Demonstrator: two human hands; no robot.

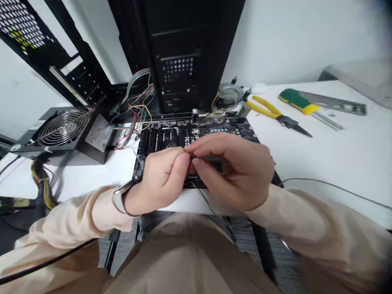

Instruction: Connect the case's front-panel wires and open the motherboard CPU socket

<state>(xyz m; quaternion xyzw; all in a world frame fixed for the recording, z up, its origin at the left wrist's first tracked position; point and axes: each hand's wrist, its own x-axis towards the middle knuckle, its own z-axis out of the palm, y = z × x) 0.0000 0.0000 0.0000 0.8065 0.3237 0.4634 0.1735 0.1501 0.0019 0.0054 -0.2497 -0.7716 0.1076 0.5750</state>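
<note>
My left hand (167,173) is closed, thumb pressed against the fingers, over the black motherboard (153,141). Touching its fingertips, my right hand (235,167) pinches with thumb and index finger. A thin dark piece shows between the fingertips of both hands, too small to name. Thin dark wires (203,198) hang below the hands past the board's front edge. The board lies flat on the white table (294,155), its middle partly hidden by my hands.
Behind the board stands a black computer case (190,36) with loose coloured wires (134,110). At left sits a power supply (73,132) with a fan. Yellow-handled pliers (275,114), a green-handled screwdriver (300,104) and a grey metal strip (337,102) lie at right.
</note>
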